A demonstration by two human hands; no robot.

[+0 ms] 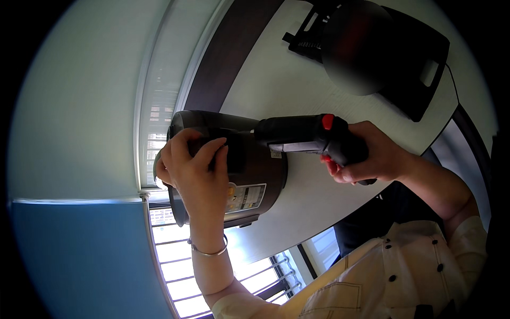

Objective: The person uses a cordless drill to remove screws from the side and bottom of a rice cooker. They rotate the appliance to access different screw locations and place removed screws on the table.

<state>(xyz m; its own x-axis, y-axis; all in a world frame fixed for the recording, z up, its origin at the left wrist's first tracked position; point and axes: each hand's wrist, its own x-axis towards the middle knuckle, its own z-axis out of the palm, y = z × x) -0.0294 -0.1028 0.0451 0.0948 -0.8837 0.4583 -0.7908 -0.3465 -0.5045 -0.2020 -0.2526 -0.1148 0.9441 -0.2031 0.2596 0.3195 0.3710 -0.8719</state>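
The dark, rounded cooker (265,167) sits on the pale table (313,85), just off the middle toward nine o'clock, its control panel (247,198) near six. Whether it stands upright or lies on its side, I can't say from here. The person's right hand (378,153), out at three o'clock, is wrapped around the grip of a black cordless driver (297,130) with a red button (328,122); the tool points toward nine, its nose right at the cooker. The left hand (196,166), over at nine, arches across the cooker with thumb and fingers bent; whether it pinches some small part or only steadies things, I cannot tell. To do this well, I'd keep the tool square to the spot it works on, press straight along its length and bring the speed up gently, since a slant would probably make it slip and scratch. The left hand should brace against that push, fingertips clear of the nose. A black case (415,87) lies well apart, around one o'clock
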